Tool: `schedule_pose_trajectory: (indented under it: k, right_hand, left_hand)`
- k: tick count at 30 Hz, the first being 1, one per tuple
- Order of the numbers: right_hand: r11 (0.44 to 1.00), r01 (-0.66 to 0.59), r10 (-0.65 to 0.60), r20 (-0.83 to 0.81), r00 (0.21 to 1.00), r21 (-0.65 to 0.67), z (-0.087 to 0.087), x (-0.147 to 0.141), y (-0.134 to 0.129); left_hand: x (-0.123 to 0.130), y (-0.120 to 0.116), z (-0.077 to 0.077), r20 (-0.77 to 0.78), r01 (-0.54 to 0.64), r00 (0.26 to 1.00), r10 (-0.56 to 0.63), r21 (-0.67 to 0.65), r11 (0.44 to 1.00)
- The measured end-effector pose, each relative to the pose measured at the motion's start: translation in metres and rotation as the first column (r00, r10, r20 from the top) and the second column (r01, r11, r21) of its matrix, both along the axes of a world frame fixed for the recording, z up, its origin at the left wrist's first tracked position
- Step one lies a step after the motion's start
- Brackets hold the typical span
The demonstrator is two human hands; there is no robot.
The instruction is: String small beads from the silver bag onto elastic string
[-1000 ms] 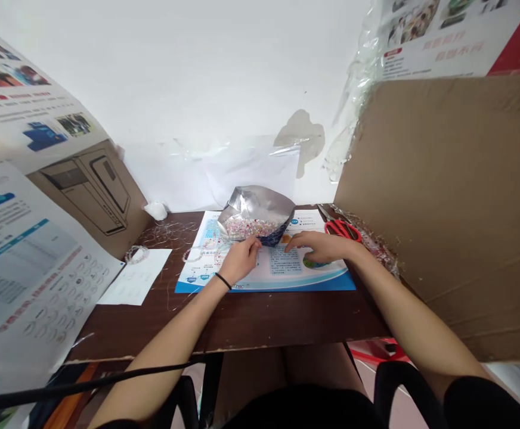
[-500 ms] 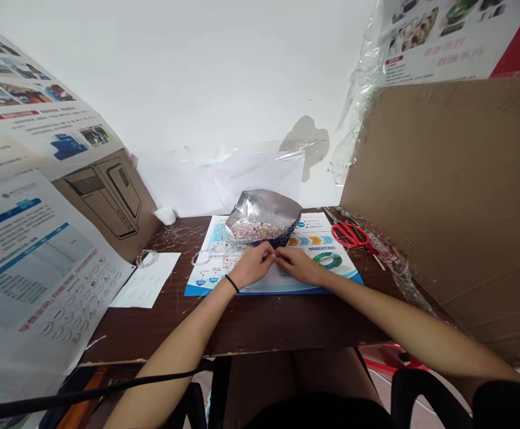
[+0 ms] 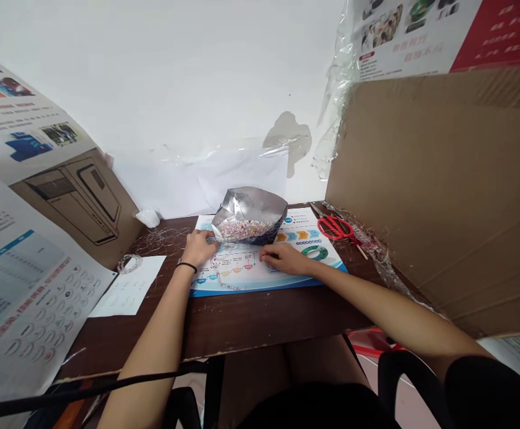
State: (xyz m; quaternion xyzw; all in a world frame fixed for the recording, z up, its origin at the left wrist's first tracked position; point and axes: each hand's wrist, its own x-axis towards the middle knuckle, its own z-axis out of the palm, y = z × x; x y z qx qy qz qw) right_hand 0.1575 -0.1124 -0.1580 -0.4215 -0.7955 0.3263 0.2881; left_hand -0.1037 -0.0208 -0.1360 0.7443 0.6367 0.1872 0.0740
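Left fingers (image 3: 203, 243) curled against the corner of a foil pouch of beads (image 3: 248, 205), right fingers (image 3: 271, 254) bunched on a printed mat (image 3: 287, 281), any hold too small to tell; red-handled scissors (image 3: 335, 227) beside a cardboard panel (image 3: 439, 196); dark wooden worktop (image 3: 260, 325), white wall (image 3: 175, 77) behind.

Dark wood tabletop (image 3: 260, 325), worn front edge. Blue-and-white printed sheet (image 3: 260, 277) lying flat under left grip (image 3: 197, 248) and right grip (image 3: 285, 258). Silver foil pouch (image 3: 248, 215) of mixed beads on sheet, just ahead of left grip. Bead strand (image 3: 219, 277) on sheet just below left grip. Far right of right grip: red-handled scissors (image 3: 335, 227), crumpled clear plastic (image 3: 376, 250). Left of left grip: thin clear threads (image 3: 159, 240), bead loop (image 3: 130, 263), white paper slip (image 3: 128, 287), white tissue wad (image 3: 148, 218).
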Motion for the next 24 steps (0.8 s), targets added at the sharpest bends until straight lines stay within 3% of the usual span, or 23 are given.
schedule_pose_trajectory:
  k: [6,9,11,14,17,24]
  right_hand:
    - [1.0,-0.01,0.01,0.014,1.0,-0.004,0.002,0.0,-0.001]
    - [1.0,-0.007,0.007,0.031,1.0,-0.005,0.002,0.0,-0.001]
    - [1.0,0.001,-0.001,0.035,0.999,0.006,0.001,-0.001,0.0]
    - [1.0,0.003,-0.004,0.032,0.999,0.023,-0.001,-0.002,0.001]
    - [1.0,-0.002,0.001,0.026,1.0,0.022,-0.001,-0.002,0.002]
    - [0.999,-0.003,0.002,0.048,0.999,0.035,0.0,-0.001,0.003]
  left_hand:
    - [0.002,-0.006,0.005,0.024,0.115,0.993,-0.118,0.103,0.988]
    - [0.0,-0.01,0.019,0.177,0.076,0.981,-0.084,0.054,0.996]
    - [0.001,-0.011,0.03,0.364,0.072,0.93,-0.052,-0.04,0.997]
    - [0.007,-0.009,0.048,0.634,0.185,0.771,-0.068,-0.12,0.975]
    - [0.018,0.0,0.065,0.773,0.264,0.632,-0.057,-0.145,0.954]
    - [0.05,0.004,0.109,0.818,0.226,0.571,-0.063,-0.083,0.971]
